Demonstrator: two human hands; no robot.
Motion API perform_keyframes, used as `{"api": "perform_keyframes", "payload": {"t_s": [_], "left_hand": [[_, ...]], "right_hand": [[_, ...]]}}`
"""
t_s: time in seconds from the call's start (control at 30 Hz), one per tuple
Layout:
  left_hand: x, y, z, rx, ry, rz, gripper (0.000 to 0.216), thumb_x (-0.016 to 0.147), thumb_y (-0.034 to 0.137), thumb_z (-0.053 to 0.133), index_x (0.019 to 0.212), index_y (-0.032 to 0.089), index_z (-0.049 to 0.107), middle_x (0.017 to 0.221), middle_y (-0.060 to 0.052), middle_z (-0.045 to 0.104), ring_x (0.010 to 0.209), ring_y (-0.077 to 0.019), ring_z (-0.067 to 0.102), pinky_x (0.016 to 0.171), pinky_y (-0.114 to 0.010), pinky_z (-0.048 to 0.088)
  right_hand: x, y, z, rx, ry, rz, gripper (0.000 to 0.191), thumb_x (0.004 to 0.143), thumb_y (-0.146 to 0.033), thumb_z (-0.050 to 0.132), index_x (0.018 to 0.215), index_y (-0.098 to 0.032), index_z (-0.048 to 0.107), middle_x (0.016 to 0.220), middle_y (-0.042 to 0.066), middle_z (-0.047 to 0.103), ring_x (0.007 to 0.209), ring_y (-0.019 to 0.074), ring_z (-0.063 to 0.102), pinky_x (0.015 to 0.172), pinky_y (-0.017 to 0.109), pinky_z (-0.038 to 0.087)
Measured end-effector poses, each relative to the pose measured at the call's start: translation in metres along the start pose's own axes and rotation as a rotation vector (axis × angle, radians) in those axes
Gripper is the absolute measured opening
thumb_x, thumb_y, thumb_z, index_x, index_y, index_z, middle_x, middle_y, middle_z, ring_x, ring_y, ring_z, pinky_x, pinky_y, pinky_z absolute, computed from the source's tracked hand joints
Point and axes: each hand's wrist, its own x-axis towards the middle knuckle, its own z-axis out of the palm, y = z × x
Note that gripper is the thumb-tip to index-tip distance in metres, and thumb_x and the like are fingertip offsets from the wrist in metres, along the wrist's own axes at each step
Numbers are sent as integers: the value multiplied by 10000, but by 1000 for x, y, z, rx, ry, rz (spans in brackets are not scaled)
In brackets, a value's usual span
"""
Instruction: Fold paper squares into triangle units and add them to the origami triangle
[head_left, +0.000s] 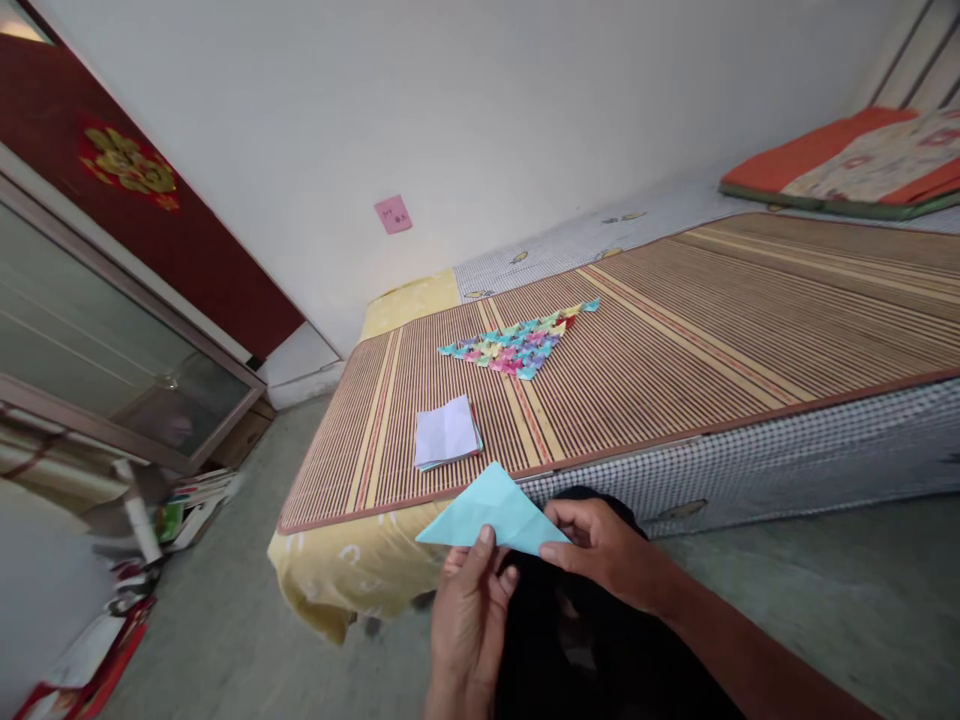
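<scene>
A light blue sheet of paper (pixel 491 508), folded into a triangle, is held in front of the bed's edge with its peak pointing away from me. My left hand (pixel 471 610) grips its lower edge, thumb on top and fingers beneath. At the right corner, my right hand (pixel 604 548) pinches the paper between thumb and fingers. Beyond it on the mat lies a stack of square paper (pixel 447 432), a pale lilac sheet on top. Farther back, many small folded paper pieces (pixel 517 345) in several colours form a rough triangle.
A striped bamboo mat (pixel 660 330) covers the bed, over a yellow cloth (pixel 360 570) and a checked sheet. A folded orange quilt (pixel 840 160) lies at the far right. On the left floor are books and papers (pixel 191 510) beside a glass-fronted cabinet (pixel 112 320).
</scene>
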Motion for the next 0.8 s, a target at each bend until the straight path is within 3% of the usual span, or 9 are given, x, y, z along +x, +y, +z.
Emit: {"api": "perform_keyframes", "payload": {"t_s": [0.17,0.27,0.4,0.5,0.6,0.8], "left_hand": [[-2,3,6,-113,84,56,199,790,-79,700,799,110,639,729,-14,700,668,-127,717,706,-317,675],[-3,1,7,-129,89,108,214,806,-99,663,829,113,649,755,-17,704,729,-140,735,764,-366,680],[-5,-5,9,-82,73,116,189,772,-71,721,810,106,666,752,-25,706,746,-144,735,801,-362,674],[-7,-9,11,-49,27,89,182,726,-20,795,804,99,681,788,-48,722,793,-176,741,822,-399,672],[-11,-11,11,-32,-3,81,251,665,27,864,832,105,694,833,-51,733,807,-190,736,809,-435,677],[-12,-14,8,-75,-28,53,268,643,136,922,746,105,677,644,41,641,558,-92,633,742,-445,690]], "right_hand": [[-4,0,-8,-183,32,-10,220,889,-330,634,742,-170,598,634,-37,490,594,117,424,565,253,348],[-4,-4,-11,-184,87,-57,125,877,-293,657,907,-173,670,823,22,659,764,173,587,719,294,468],[3,-14,-6,-107,256,-151,234,862,-336,702,1036,-183,669,1011,63,699,953,218,643,873,338,501],[10,-20,2,-103,296,-173,243,846,-362,719,1000,-177,681,936,45,699,873,203,631,810,316,499],[14,-24,7,-146,280,-183,184,867,-358,684,841,-177,663,754,-3,619,719,161,553,676,276,445],[13,-25,6,-176,282,-172,318,967,-391,519,725,-189,554,650,-35,455,618,133,433,582,265,356]]}}
